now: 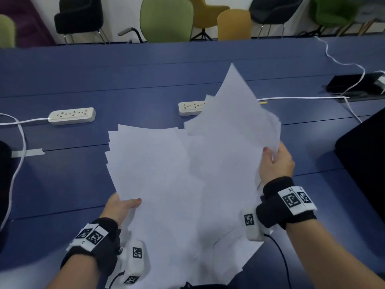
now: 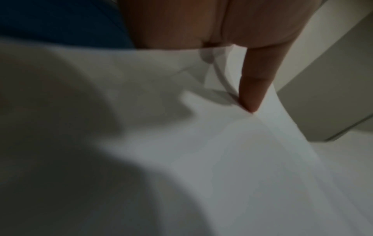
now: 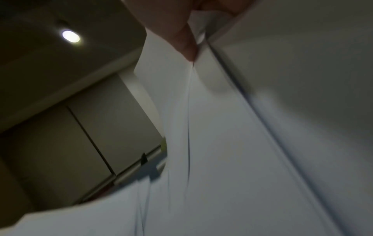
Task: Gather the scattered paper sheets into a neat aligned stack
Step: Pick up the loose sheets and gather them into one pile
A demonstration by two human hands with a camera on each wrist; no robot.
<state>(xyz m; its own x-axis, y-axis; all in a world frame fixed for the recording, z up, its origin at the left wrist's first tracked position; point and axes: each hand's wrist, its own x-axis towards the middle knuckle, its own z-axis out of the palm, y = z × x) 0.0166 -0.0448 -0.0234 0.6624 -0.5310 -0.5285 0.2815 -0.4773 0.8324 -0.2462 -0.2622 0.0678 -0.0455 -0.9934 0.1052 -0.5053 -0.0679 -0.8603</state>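
A loose bundle of several white paper sheets [image 1: 183, 184] is held up above the blue table [image 1: 62, 184], fanned and unaligned, with corners sticking out at the top and bottom. My left hand [image 1: 123, 205] grips the bundle's lower left edge, thumb on top. My right hand [image 1: 275, 161] pinches the right edge, thumb over the front sheets. In the left wrist view a finger [image 2: 254, 89] presses into the paper sheets [image 2: 201, 151]. Seen from the right wrist, a thumb [image 3: 181, 39] pinches the edges of the paper sheets [image 3: 232, 143].
Two white power strips [image 1: 71, 116] [image 1: 190, 107] lie on the table beyond the sheets, with white cables [image 1: 302, 98] running right to a black box [image 1: 354, 84]. A dark object [image 1: 366, 155] sits at the right edge. Chairs [image 1: 166, 19] line the far side.
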